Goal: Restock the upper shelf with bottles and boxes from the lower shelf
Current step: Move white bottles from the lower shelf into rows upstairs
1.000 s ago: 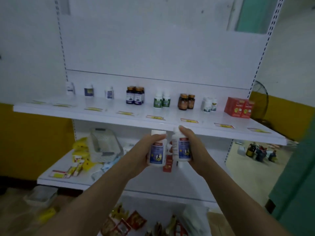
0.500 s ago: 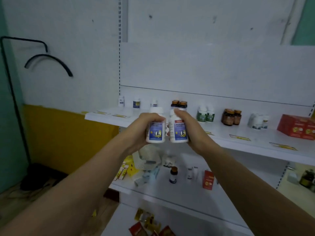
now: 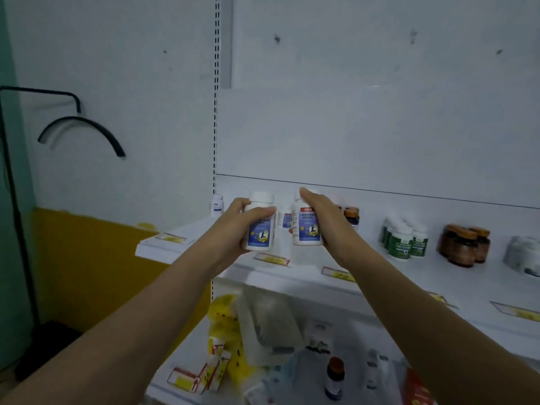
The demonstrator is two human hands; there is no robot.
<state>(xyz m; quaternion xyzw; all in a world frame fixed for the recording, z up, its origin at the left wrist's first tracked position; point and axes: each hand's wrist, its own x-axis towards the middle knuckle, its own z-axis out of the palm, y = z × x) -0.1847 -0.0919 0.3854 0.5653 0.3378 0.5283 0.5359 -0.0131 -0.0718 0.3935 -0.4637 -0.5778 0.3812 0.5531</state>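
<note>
The left hand (image 3: 230,229), just left of frame centre, wraps its fingers and thumb around a white bottle with a blue label (image 3: 261,229). The right hand (image 3: 325,222) grips a matching second blue-label bottle (image 3: 306,229) from the side, its fingers lying over the cap. Both bottles stand upright, a little apart, over the front left part of the upper shelf (image 3: 432,280). I cannot tell whether either base touches the board yet.

Much of the upper shelf already carries stock along its back. There is a small white bottle (image 3: 216,204) at its left end and a small blue-label bottle (image 3: 287,220) seen between the 2 hands. Right of the hands come amber-capped bottles (image 3: 351,216), green-label bottles (image 3: 404,241), brown jars (image 3: 464,247) and white tubs (image 3: 523,255) at the right edge. Yellow price tags (image 3: 271,260) line the front lip.

The lower shelf (image 3: 191,344), in the lower centre of the frame, holds more goods: yellow packets (image 3: 225,320), a clear plastic basket (image 3: 266,325), small yellow-and-white boxes (image 3: 210,372), a dark bottle with a brown cap (image 3: 335,375) and something red (image 3: 415,387) at the bottom right, too blurred to name.

I judge the task to be well under way but unfinished. These 2 bottles need setting down and releasing, probably near the small blue-label bottle, and several bottles and boxes below are left to move up.
</note>
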